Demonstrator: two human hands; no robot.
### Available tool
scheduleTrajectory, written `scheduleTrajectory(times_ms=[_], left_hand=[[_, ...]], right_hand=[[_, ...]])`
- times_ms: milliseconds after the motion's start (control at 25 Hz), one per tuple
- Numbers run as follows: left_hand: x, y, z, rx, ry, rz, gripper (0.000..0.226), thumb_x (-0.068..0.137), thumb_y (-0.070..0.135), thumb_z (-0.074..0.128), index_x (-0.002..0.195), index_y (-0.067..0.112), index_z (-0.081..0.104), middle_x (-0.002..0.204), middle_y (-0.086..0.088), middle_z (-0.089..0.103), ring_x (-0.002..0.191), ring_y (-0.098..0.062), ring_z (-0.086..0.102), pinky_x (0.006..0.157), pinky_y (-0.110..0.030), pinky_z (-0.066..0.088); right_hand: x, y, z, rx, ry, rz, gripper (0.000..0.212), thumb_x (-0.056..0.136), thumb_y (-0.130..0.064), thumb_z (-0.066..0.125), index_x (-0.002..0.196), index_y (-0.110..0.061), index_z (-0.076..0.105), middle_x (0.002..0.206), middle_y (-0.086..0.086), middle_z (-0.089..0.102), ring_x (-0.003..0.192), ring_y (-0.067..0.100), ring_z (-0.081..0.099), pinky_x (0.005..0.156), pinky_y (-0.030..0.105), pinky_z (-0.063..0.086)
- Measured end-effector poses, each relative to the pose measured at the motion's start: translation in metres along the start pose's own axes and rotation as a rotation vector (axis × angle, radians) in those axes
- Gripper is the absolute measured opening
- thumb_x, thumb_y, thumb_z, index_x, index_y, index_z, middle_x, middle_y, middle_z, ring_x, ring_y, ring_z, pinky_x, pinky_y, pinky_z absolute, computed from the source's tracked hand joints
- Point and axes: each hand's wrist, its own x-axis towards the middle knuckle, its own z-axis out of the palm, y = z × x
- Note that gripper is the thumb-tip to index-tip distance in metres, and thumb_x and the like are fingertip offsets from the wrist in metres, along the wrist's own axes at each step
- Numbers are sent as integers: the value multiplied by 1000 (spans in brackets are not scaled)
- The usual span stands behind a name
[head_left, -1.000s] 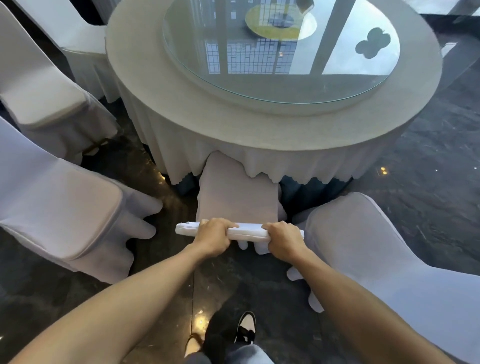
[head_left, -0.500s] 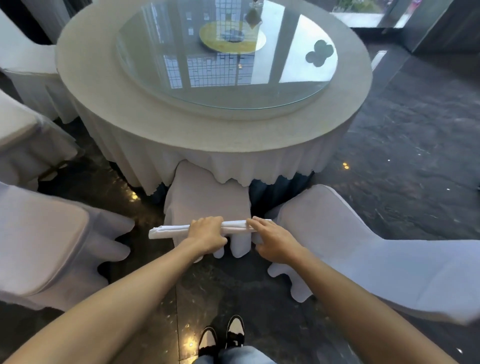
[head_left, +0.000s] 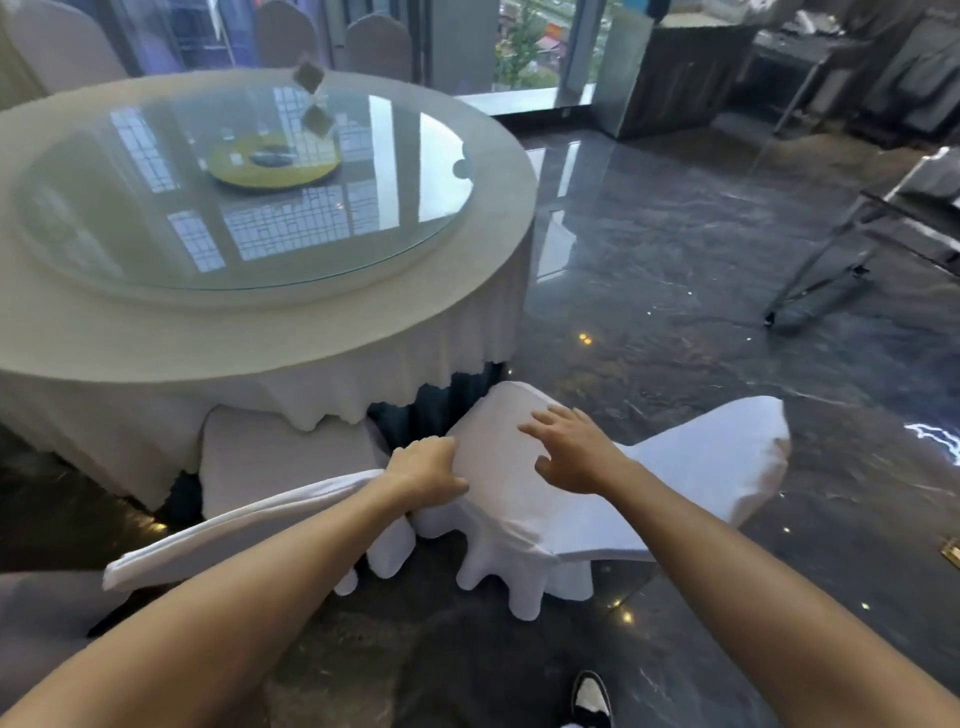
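A white-covered chair (head_left: 291, 462) stands pushed under the round table (head_left: 270, 332), its seat beneath the cloth. My left hand (head_left: 428, 475) grips the right end of that chair's back top (head_left: 249, 525), which runs out to the lower left. My right hand (head_left: 571, 454) hovers with spread, relaxed fingers over the seat of a second white-covered chair (head_left: 498, 467) just to the right; whether it touches the fabric is unclear. That second chair's back (head_left: 711, 467) points to the right.
A glass turntable (head_left: 234, 208) with a yellow disc lies on the table. More covered chairs stand behind the table (head_left: 376, 44) and at the lower left (head_left: 41, 613). A metal-legged stand (head_left: 852, 249) is on the dark polished floor (head_left: 675, 291) at right. My shoe (head_left: 589, 696) shows below.
My right hand let go of the chair back and moved right over the neighbouring chair's seat. The view swung right and up; my left hand kept its grip.
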Motion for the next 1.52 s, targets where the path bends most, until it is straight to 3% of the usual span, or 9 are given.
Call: scheduleTrajectory(times_ms=[120,200,280,520,640,720,880,1280,1520], left_hand=[[36,96,19,38,36,41,57,83,44,62,132,19,49,133,-2,55,127,-27,45,112,-59,22],[59,160,39,79,82,38,69,84,55,61,142,23,42,144,0,48,140,-30,30,112,-66,0],[81,221,62,94,94,43,81,81,69,56,147,27,35,150,1,41,142,-30,26,110,-68,-7],[112,355,118,-45,-62,80,102,66,90,48,148,32,29,153,0,36,137,-30,33,113,-64,19],[117,390,147,-77,-158,69,87,71,74,63,138,24,38,136,-5,52,115,-27,53,93,-43,45],[120,396,167,-76,-191,32,80,76,55,71,138,22,34,129,-8,53,106,-29,56,83,-39,47],[123,382,190,-45,-128,-54,78,80,27,70,146,22,28,129,-9,54,107,-30,57,86,-39,47],[110,322,172,-111,9,-116,40,76,23,70,109,34,51,99,4,66,83,-21,61,77,-39,55],[106,244,107,-93,104,-212,28,76,11,59,97,29,62,87,5,65,79,-19,56,63,-32,36]], right_hand=[[-17,91,-7,-19,75,51,66,86,-23,55,148,-25,34,158,6,28,147,30,18,118,51,18],[-30,152,-11,-27,110,60,69,85,-20,56,150,-23,31,160,10,22,147,32,18,118,52,18],[-48,213,-11,-4,140,70,69,86,-17,55,150,-21,30,160,12,20,146,34,20,117,54,19],[-93,339,4,-30,-2,-75,55,92,-12,44,144,-27,43,159,8,27,146,31,25,118,53,16],[-108,371,14,25,-130,-163,50,92,-15,45,141,-21,49,152,7,41,143,25,29,120,42,16],[-117,385,24,18,-196,-225,53,85,-19,55,138,-18,50,145,7,47,142,24,29,119,39,17],[-105,394,42,-58,-182,-313,60,75,-15,65,133,-19,49,131,6,52,134,28,37,117,42,21],[-51,337,42,-113,-145,-357,32,67,-17,64,98,-23,68,99,-3,72,97,23,64,93,36,45],[3,251,19,-31,-93,-285,29,67,-8,54,91,-20,65,87,1,70,85,27,63,74,35,46]])
